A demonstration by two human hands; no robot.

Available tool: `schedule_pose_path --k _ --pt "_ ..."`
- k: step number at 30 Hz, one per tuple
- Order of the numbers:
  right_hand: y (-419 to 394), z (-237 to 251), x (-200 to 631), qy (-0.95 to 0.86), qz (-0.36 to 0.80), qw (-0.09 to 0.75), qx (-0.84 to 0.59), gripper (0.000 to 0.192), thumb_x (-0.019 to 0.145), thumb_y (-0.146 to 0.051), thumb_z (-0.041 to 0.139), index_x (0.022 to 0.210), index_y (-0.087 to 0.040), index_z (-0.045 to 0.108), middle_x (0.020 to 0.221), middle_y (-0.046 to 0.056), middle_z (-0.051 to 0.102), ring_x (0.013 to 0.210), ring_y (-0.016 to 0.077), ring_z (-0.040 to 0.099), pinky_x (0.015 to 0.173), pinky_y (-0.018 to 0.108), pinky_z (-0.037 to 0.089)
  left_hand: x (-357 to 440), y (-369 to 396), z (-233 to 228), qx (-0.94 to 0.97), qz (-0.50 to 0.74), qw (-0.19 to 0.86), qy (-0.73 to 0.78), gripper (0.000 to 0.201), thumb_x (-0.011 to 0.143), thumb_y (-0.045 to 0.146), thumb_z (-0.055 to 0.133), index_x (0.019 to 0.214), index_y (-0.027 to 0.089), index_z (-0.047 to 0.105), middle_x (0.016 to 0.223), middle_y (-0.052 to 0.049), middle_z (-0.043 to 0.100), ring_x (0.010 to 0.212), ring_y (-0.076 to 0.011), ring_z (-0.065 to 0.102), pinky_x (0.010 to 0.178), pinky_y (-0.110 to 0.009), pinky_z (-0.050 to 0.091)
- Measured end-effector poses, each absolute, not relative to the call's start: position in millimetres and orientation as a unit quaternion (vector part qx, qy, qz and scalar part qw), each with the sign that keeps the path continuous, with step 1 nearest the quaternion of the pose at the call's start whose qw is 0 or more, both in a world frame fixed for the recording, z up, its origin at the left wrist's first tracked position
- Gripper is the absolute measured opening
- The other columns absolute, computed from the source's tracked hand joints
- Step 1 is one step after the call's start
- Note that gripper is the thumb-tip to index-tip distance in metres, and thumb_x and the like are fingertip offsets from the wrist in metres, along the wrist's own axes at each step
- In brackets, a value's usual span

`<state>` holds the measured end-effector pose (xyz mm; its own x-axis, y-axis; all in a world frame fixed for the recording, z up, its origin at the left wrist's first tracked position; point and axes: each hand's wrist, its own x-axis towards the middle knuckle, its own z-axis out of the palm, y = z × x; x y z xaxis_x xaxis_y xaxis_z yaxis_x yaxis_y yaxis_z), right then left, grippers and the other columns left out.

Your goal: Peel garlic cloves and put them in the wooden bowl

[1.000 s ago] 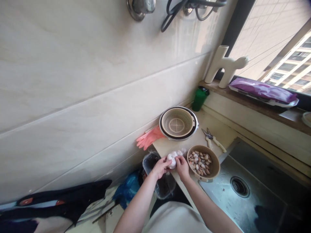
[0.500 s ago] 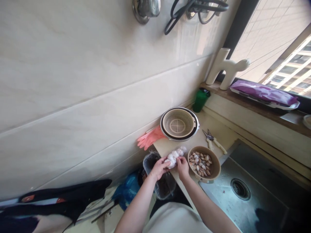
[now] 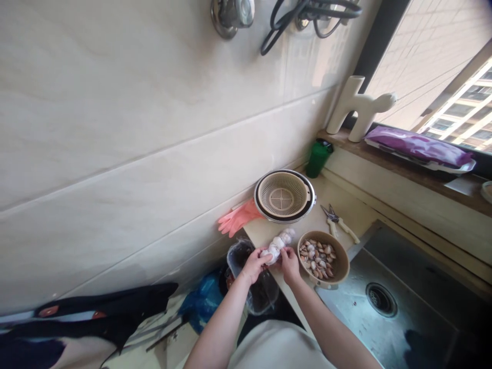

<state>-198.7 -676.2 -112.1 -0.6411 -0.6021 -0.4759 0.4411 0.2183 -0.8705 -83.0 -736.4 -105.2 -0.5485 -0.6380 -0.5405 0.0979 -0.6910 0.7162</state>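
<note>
Both hands meet over the counter's near-left corner. My left hand (image 3: 251, 265) and my right hand (image 3: 290, 264) both grip a white garlic head (image 3: 273, 251). More white garlic (image 3: 287, 236) lies on the counter just beyond it. Right of my right hand stands a brown bowl (image 3: 340, 268) holding several garlic cloves with pinkish skins. Below my left hand, off the counter's edge, sits a dark waste bin (image 3: 246, 256) lined with a clear bag.
A beige colander in a steel bowl (image 3: 284, 196) sits at the back of the counter (image 3: 346, 212), pink rubber gloves (image 3: 236, 218) to its left, scissors (image 3: 338, 222) and a green bottle (image 3: 317, 157) to its right. The steel sink (image 3: 384, 302) lies right.
Both hands have stayed on the garlic head, turning it slightly; the camera shifted a little, so everything sits a bit lower and right.
</note>
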Motion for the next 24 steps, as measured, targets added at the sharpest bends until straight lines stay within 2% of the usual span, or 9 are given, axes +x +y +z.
schedule_pose_path --k 8,17,24 --pt "-680 -118 -201 0.641 -0.638 0.426 -0.014 0.027 0.064 -0.042 0.058 0.078 -0.024 0.044 0.066 -0.003 0.052 0.063 0.0168 0.058 0.049 0.029 0.053 -62 -742 -107 0.366 -0.851 0.237 -0.294 0.038 0.069 0.026 0.071 0.103 0.014 0.058 0.094 -0.009 0.065 0.076 -0.0154 0.062 0.068 -0.026 0.050" --pt "-679 -130 -205 0.660 -0.627 0.411 -0.035 0.026 0.066 -0.043 0.054 0.080 -0.024 0.045 0.075 0.002 0.058 0.069 0.0202 0.062 0.052 0.031 0.054 -52 -739 -107 0.325 -0.879 0.226 -0.266 0.040 0.068 0.022 0.068 0.105 0.013 0.057 0.097 -0.011 0.066 0.076 -0.0185 0.064 0.070 -0.028 0.049" --pt "-674 -135 -208 0.697 -0.606 0.368 -0.104 0.025 0.071 -0.045 0.049 0.081 -0.022 0.047 0.077 0.005 0.060 0.069 0.0207 0.062 0.053 0.031 0.054 -51 -741 -111 0.349 -0.882 0.259 -0.182 0.034 0.071 0.021 0.062 0.103 0.012 0.058 0.085 -0.009 0.066 0.073 -0.0168 0.063 0.065 -0.027 0.050"
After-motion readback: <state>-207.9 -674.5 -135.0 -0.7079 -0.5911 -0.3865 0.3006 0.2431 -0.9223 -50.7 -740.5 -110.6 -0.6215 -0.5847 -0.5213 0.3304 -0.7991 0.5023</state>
